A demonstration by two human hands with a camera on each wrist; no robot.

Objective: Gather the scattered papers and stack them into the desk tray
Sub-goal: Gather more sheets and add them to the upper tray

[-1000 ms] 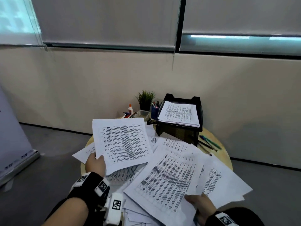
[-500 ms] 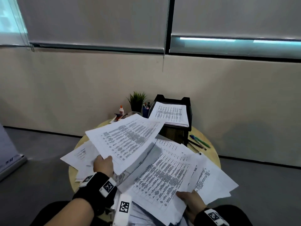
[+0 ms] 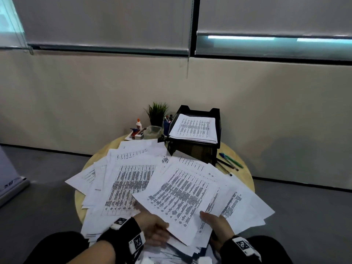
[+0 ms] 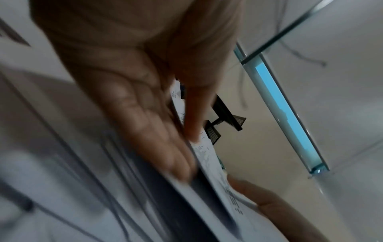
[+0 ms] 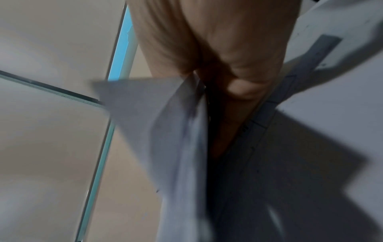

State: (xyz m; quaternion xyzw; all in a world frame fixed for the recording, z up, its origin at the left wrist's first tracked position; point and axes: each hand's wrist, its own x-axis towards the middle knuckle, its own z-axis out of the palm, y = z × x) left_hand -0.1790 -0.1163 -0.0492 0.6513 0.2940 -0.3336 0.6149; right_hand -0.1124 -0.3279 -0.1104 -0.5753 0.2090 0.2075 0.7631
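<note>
White papers (image 3: 133, 187) mostly lay scattered over the round table (image 3: 245, 180); only one stack sat in the black desk tray (image 3: 198, 149) at one o'clock. Left hand (image 3: 154, 229) and right hand (image 3: 217, 223) both pinched a top sheet (image 3: 182, 195) at six o'clock. Pens (image 3: 228, 161) lay beside the tray at three o'clock, with the plant (image 3: 157, 113) at eleven.

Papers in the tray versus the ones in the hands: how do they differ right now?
The tray stack lies squared and flat in the desk tray; the held sheets are fanned and tilted. Nothing touches the tray stack; the left hand and right hand grip the held sheets. Both are white printed tables.
</note>
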